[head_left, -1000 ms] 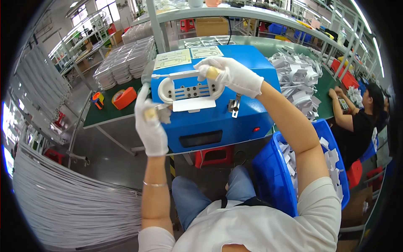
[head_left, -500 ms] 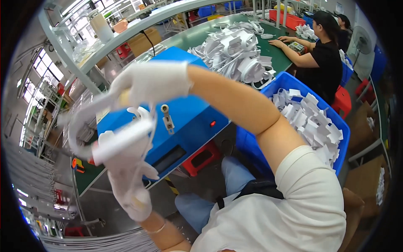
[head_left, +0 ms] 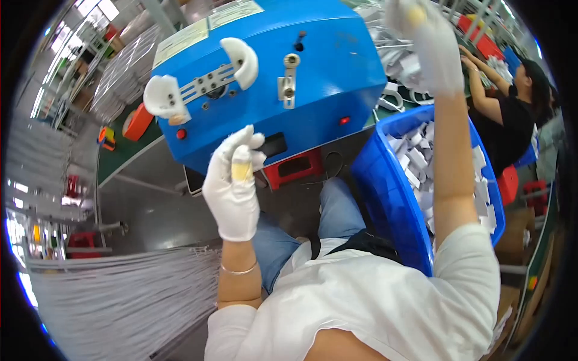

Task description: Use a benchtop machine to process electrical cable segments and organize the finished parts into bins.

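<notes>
Up at the pile of white parts (head_left: pixel 394 45), the gloved right hand (head_left: pixel 430 42) reaches, grip blurred, cannot tell its hold. Left hand (head_left: pixel 233 183) hovers empty, fingers loosely curled, below the blue machine (head_left: pixel 325 78); blue bin (head_left: pixel 391 198) alongside.

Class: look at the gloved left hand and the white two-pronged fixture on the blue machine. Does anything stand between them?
Nothing visible does. The left hand hangs below the white fixture, with only the bare front of the blue machine between them.

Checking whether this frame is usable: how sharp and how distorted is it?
Head view: strong fisheye bending with black corners; blue machine reasonably sharp; right hand smeared by motion; left hand fairly crisp; window glare at upper left.
</notes>
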`<action>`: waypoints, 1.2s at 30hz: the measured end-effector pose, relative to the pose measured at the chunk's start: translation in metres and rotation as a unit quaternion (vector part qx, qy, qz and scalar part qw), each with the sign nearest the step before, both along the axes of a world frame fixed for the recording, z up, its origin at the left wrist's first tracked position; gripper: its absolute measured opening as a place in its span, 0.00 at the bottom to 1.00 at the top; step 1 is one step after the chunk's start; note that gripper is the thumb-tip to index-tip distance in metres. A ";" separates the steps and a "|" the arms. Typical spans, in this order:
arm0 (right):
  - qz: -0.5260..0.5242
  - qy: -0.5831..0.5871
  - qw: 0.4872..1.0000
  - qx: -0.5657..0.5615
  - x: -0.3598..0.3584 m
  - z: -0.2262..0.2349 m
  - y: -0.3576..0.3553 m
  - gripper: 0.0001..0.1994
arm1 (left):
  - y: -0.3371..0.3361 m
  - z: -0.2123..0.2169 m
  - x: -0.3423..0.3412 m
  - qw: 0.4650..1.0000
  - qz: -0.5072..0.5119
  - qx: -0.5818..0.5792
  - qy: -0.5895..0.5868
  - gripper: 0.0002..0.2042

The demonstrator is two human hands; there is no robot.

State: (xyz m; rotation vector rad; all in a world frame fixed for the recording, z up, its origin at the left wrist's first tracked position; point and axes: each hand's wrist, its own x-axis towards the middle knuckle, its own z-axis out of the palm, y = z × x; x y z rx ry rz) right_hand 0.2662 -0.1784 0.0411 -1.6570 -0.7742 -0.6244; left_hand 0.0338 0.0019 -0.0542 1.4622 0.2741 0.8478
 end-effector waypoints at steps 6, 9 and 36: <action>0.342 0.252 0.900 -0.091 -0.140 -0.085 0.039 0.12 | -0.011 -0.008 0.003 1.000 0.019 0.020 -0.013 0.17; 0.341 0.277 0.897 -0.047 -0.153 -0.090 0.054 0.12 | -0.009 -0.016 0.004 0.988 0.102 0.119 -0.009 0.20; 0.445 0.412 0.792 0.075 -0.175 -0.083 0.072 0.16 | -0.011 -0.026 -0.003 0.983 0.068 0.161 -0.062 0.27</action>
